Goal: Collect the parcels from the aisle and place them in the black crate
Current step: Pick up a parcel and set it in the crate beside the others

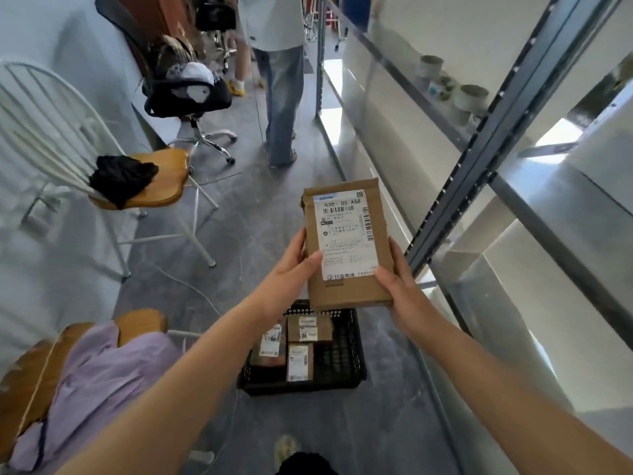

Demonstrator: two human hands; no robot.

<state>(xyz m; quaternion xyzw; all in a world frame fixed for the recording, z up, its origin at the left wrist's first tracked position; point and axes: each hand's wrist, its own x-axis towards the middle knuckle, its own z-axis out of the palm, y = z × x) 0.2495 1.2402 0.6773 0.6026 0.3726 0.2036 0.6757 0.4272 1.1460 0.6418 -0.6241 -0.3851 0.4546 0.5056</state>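
A grey concrete floor (239, 241) runs as a narrow aisle away from the fingers, scuffed and dusty, with a thin white cable trailing over it. To the right of the fingers stands a metal rack (507, 108) with pale shelves, and a few grey pots (472, 97) sit on a shelf up beyond them. A white wall (51, 29) closes the left side.

Left of the fingers is a white chair (161, 180) with a wooden seat and a black cloth (121, 178) lying on it. A second wooden seat, nearer the camera, carries a lilac cloth (102, 371). Farther off, a black office chair (191, 97) stands beside another person (284, 97) in jeans.

Directly below the fingers a black crate (346, 354) rests on the floor, holding smaller parcels (301, 361) laid flat with labels up.

Both hands hold a flat brown parcel (342, 293) in the air above the crate's far edge, white label facing the camera. The left hand (287, 269) grips its left edge, thumb across the label and fingers (298, 241) curled behind. The right hand (402, 286) grips the lower right corner in the same way.
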